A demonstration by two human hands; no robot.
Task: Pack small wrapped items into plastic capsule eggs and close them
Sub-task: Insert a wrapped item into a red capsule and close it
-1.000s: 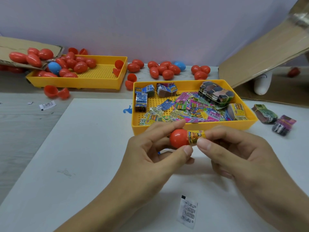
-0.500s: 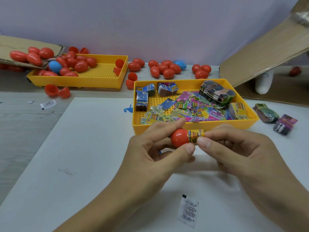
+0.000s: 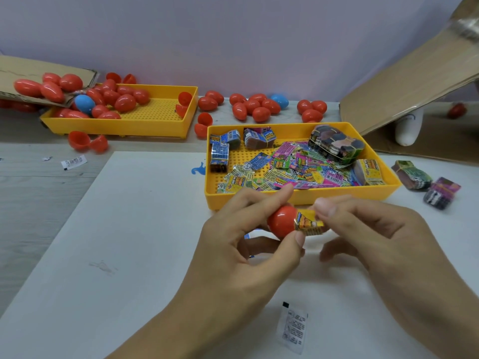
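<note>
My left hand grips a red capsule egg half between thumb and fingers, its opening turned right. A small yellow wrapped item sticks partway out of that opening, pinched by my right hand. Both hands hover just in front of the near yellow tray, which holds many colourful wrapped packets and bundled stacks. The egg's other half is not visible in my hands.
A second yellow tray at the back left holds red eggs and a blue egg. More eggs line the back wall. Loose halves, white sachets, bundles and a cardboard flap lie around.
The wrapped item has tilted slightly and my right fingers have shifted on it; the hands stay in nearly the same place in front of the tray.
</note>
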